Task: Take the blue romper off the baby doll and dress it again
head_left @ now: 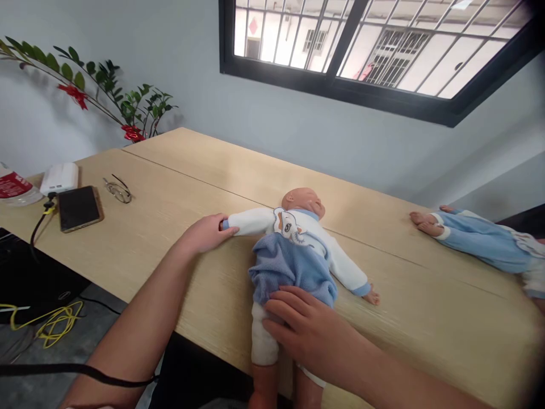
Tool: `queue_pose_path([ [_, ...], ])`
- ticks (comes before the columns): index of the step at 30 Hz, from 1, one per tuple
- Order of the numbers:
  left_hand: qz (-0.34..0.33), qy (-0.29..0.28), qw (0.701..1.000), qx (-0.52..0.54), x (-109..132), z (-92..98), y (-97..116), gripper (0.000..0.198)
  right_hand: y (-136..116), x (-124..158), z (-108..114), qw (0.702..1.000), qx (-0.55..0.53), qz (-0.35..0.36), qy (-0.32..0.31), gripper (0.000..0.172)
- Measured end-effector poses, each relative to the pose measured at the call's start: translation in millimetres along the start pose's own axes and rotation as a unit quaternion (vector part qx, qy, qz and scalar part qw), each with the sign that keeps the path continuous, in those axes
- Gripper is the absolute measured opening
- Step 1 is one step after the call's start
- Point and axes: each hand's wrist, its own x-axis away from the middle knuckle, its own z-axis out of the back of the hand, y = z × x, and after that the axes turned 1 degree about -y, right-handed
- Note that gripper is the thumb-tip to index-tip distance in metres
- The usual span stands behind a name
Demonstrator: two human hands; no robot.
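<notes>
A baby doll (304, 227) in a white top with an animal patch lies on its back on the wooden table (170, 170). Its head is turned to the right, and blue cloth is bunched around its waist and hips. My left hand (208, 233) is closed around the doll's hand at the blue cuff of the outstretched sleeve. My right hand (298, 324) lies over the doll's upper legs, its fingers extended and slightly apart at the lower edge of the blue cloth. The doll's lower legs reach past the table's near edge.
Another doll (481, 238) in blue trousers lies at the right. At the left are a phone (80, 208), eyeglasses (119, 190), a white box-shaped device (60, 178) and a bottle (17, 187). A black cable (85, 370) crosses the lower left.
</notes>
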Motion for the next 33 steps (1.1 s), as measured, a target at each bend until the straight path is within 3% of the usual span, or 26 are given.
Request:
queue_pose_path([
  [4, -0.006, 0.179, 0.979, -0.093, 30, -13.0, 24, 0.038, -18, 8, -8, 0.994, -0.016, -0.103, 0.030, 0.015],
  [6, -0.019, 0.214, 0.971, -0.102, 59, -19.1, 39, 0.026, -27, 8, -12, 0.987, -0.020, -0.153, 0.043, 0.010],
  [7, -0.033, 0.195, 0.977, -0.085, 76, -22.8, 46, 0.021, -31, 8, -14, 0.984, -0.015, -0.170, 0.052, 0.008],
  [11, -0.103, 0.007, 0.995, 0.005, 141, -45.5, 65, 0.019, -44, 8, -21, 0.979, 0.033, -0.190, 0.071, 0.004],
  [14, -0.129, 0.003, 0.991, 0.040, 167, -69.6, 67, 0.019, -51, 10, -26, 0.974, 0.049, -0.209, 0.069, 0.011],
  [18, -0.144, 0.079, 0.986, 0.016, 172, -95.4, 64, 0.016, -67, 15, -23, 0.967, 0.027, -0.243, 0.075, 0.011],
  [21, -0.167, 0.094, 0.981, -0.019, 169, -102.8, 65, 0.012, -90, 22, -17, 0.974, -0.042, -0.218, 0.054, 0.012],
  [24, -0.191, 0.107, 0.975, -0.039, 167, -105.1, 66, 0.013, -114, 30, -20, 0.985, -0.037, -0.171, 0.013, 0.040],
  [26, -0.199, 0.122, 0.971, -0.045, 168, -106.6, 67, 0.012, -125, 32, -26, 0.983, 0.026, -0.183, 0.003, 0.047],
  [29, -0.216, 0.141, 0.965, -0.046, 172, -106.5, 67, 0.010, -130, 32, -35, 0.975, 0.060, -0.214, 0.006, 0.033],
  [33, -0.310, 0.161, 0.935, -0.052, 187, -94.4, 72, 0.010, -127, 38, -34, 0.973, 0.008, -0.223, 0.059, 0.027],
])
